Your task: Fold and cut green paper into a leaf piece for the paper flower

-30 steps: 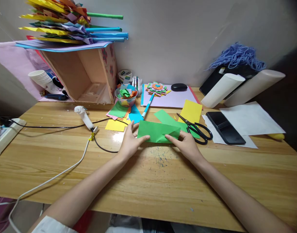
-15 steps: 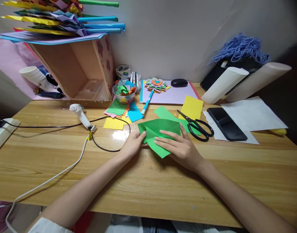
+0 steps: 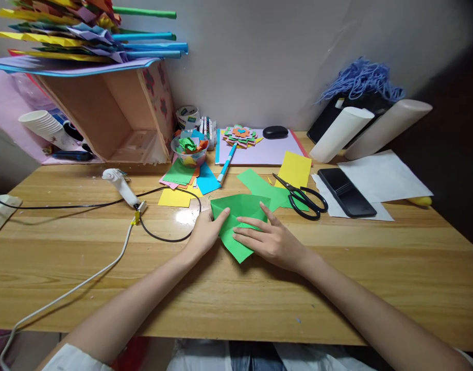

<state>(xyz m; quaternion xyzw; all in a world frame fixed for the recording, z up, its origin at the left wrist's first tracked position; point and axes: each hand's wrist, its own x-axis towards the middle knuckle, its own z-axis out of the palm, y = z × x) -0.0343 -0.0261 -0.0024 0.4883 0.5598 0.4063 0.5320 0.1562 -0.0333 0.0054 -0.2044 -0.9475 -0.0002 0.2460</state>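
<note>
A folded green paper (image 3: 238,206) lies on the wooden table (image 3: 236,288), one corner pointing toward me. My left hand (image 3: 206,231) rests at its left edge, index finger stretched onto the paper. My right hand (image 3: 270,238) lies flat on the paper's right half, fingers spread and pressing it down. Neither hand grips anything.
Black scissors (image 3: 301,197) lie to the right on more green and yellow sheets. A black phone (image 3: 347,185) sits on white paper. Coloured paper pieces (image 3: 184,180), a bowl of scraps (image 3: 190,147), a blue pen (image 3: 226,163) and a glue gun (image 3: 119,185) with cables lie behind and to the left.
The green paper went from a flat strip held at both ends to a folded shape with a corner toward me. My right hand moved onto it and flattened.
</note>
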